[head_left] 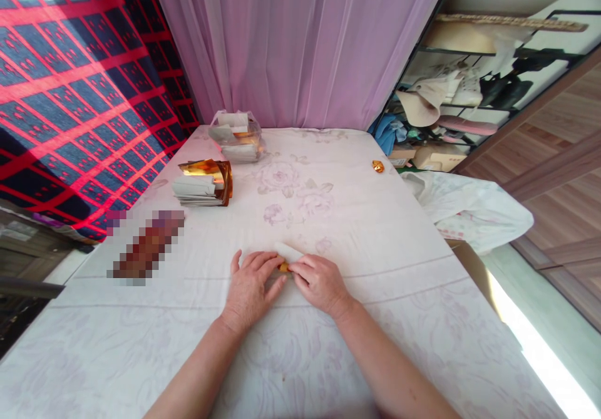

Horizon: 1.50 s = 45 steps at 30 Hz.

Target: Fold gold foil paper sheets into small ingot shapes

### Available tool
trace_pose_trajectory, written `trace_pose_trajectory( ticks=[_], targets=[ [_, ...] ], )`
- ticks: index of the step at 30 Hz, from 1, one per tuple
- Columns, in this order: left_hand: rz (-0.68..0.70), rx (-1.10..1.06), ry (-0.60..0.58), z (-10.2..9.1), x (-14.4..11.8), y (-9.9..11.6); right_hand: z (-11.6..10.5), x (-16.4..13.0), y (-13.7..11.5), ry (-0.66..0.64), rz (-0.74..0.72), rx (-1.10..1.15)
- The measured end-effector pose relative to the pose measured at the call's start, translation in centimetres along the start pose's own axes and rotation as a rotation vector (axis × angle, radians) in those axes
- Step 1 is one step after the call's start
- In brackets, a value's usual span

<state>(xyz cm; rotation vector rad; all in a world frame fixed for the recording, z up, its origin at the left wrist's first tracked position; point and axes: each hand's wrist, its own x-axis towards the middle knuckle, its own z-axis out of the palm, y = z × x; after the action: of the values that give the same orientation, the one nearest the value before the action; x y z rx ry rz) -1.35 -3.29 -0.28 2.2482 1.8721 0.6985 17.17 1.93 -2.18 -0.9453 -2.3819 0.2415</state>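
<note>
Both hands hide most of a small paper (288,253) with a gold bit; its shape is hard to tell. The left hand (251,284) and right hand (319,281) press it flat on the bed (375,268), fingers closed over it. A pink curtain (300,43) hangs behind.

The sheet (357,231) was matt cotton-like cloth with a faint flower print. The slip (290,253) under both hands looked like thin matt paper, with a glossy gold bit showing. The stack (200,188) was matt paper wrapped in shiny gold foil. The bag (237,136) was clear, glossy plastic. The curtain (300,43) was sheer, smooth cloth. The floor (558,156) looked like smooth wood.
</note>
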Motion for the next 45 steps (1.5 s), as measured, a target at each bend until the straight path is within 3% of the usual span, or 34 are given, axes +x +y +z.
trace_pose_trajectory(
  ticks=[10, 15, 21, 29, 37, 45],
  targets=[
    [0.092, 0.106, 0.061, 0.6, 0.3, -0.8, 0.1, 0.0, -0.3, 0.005, -0.002, 0.031],
    [0.140, 0.130, 0.036, 0.4, 0.4, -1.3, -0.5, 0.0, 0.4, 0.035, 0.021, 0.003],
    [0.150, 0.132, 0.014, 0.2, 0.7, -1.5, -0.7, 0.1, 1.3, 0.052, -0.043, -0.079],
    [0.165, 0.160, 0.056, 0.2, 0.4, -1.5, -0.6, 0.4, 0.6, 0.069, -0.090, -0.072],
    [0.170, 0.106, 0.010, 0.0, -0.1, -1.4, -0.5, 0.4, -0.1, -0.048, -0.139, 0.019],
    [0.094, 0.079, -0.008, 0.2, -0.5, -0.6, -0.2, 0.3, 0.8, -0.032, -0.002, 0.145]
  ],
)
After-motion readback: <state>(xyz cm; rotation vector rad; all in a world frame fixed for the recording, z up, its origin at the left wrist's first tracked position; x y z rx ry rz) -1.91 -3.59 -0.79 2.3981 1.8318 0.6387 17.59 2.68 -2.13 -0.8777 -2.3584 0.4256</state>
